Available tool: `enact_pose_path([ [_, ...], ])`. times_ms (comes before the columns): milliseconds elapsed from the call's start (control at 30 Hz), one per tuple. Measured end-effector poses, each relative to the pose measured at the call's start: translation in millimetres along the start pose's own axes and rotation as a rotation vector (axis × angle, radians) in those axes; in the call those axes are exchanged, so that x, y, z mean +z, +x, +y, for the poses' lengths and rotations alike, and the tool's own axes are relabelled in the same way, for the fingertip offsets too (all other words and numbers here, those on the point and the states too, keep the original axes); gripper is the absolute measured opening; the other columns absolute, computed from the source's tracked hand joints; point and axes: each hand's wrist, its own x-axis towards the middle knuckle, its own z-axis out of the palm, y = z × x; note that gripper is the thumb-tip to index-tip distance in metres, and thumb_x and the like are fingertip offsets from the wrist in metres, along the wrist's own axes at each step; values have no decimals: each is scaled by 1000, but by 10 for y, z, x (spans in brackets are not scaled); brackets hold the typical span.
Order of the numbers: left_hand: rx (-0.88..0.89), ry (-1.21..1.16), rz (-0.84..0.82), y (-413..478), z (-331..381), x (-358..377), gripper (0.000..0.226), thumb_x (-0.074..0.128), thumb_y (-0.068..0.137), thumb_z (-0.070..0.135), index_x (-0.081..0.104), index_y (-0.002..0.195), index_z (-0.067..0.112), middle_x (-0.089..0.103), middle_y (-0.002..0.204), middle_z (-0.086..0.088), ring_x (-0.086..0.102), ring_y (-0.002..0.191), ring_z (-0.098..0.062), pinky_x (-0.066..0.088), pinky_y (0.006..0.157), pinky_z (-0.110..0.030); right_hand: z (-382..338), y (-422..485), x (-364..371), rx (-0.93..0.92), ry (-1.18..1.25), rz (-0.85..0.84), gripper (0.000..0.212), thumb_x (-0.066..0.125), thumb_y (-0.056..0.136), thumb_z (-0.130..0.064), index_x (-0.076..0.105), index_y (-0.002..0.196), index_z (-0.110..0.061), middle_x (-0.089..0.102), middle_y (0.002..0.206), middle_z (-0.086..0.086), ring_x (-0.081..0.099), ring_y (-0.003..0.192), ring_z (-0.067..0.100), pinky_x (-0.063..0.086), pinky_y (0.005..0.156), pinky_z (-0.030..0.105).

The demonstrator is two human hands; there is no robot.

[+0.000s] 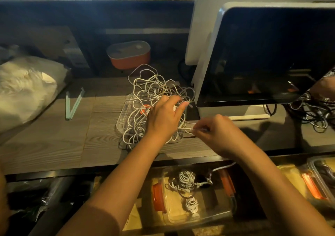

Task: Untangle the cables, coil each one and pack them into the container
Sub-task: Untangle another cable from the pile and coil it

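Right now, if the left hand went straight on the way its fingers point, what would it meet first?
Most likely loops of the tangled white cables, just beyond the fingertips of the left hand; behind them stands the white-framed black monitor. Depth is unclear.

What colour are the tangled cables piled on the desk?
White. The tangled cables show best in the head view, the only view here.
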Motion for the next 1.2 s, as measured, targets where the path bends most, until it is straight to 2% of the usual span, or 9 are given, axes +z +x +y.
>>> enact_pose_path([
  [200, -29, -41, -397, -83, -43, -37, 73, 38, 77, 76, 47, 134, 31, 47, 135, -3, 42, 125, -21, 34, 91, -33, 154, 9, -250, 61, -37, 8, 13, 60, 87, -39, 66, 87, -27, 61, 80, -8, 56, 76, 6, 51, 69, 28],
  [333, -14, 49, -563, -208, -54, -17, 68, 66, 80, 47, 37, 140, 34, 45, 138, 1, 48, 120, -19, 42, 96, -34, 303, 39, -291, 80, 162, 51, 7, 61, 88, -32, 65, 82, -29, 64, 81, -4, 59, 79, 10, 52, 70, 31],
  [433, -127, -360, -566, -248, 25, 0, 47, 52, 94, 16, 44, 138, 29, 59, 108, 1, 58, 78, -11, 51, 73, -20, 372, 52, -177, 101, 321, 111, 11, 61, 88, -31, 67, 80, -26, 65, 74, 0, 60, 71, 13, 50, 64, 33],
  [633, -285, -1138, -441, -300, 233, -31, 38, 40, 98, 12, 44, 135, 18, 66, 111, 6, 55, 117, -13, 42, 97, -25, 278, -2, 285, 185, 615, 100, 31, 48, 96, -35, 66, 79, -17, 44, 42, -9, 38, 39, 0, 30, 44, 18],
  [800, -335, -1064, -131, -291, 330, 135, 21, 44, 97, 17, 54, 112, 29, 53, 76, -4, 52, 58, -15, 48, 53, -26, 66, -101, 613, -34, 329, -104, 16, 48, 97, -20, 63, 93, -16, 66, 85, -4, 61, 76, 8, 50, 67, 31],
  [933, -329, -754, -121, -337, 235, 219, 36, 40, 98, 33, 50, 131, 23, 55, 130, -7, 53, 118, -18, 42, 98, -29, 88, -118, 526, -179, 135, -14, 12, 56, 93, -21, 67, 97, -19, 68, 84, -6, 59, 73, 1, 43, 64, 17],
  [1067, -345, -747, -483, -449, 186, 149, 59, 28, 90, 56, 24, 146, 36, 29, 152, -1, 33, 136, -20, 30, 112, -42, 170, -111, 261, -205, 124, 79, 21, 75, 77, -29, 61, 92, -30, 56, 77, -21, 54, 69, -6, 41, 58, 10],
  [1133, -374, -770, -656, -514, 236, 58, 64, 24, 87, 60, 26, 145, 34, 43, 143, -8, 58, 112, -16, 50, 90, -29, 237, -100, 175, -180, 167, 36, 33, 79, 70, -32, 56, 94, -31, 56, 79, -15, 56, 71, 2, 45, 59, 18],
  [1200, -434, -876, -810, -534, 281, -41, 73, 22, 80, 67, 47, 129, 20, 66, 92, -11, 57, 55, -8, 41, 46, -13, 265, -108, 146, -219, 255, -38, 30, 78, 69, -33, 61, 92, -24, 62, 78, -7, 60, 72, 9, 52, 62, 34],
])
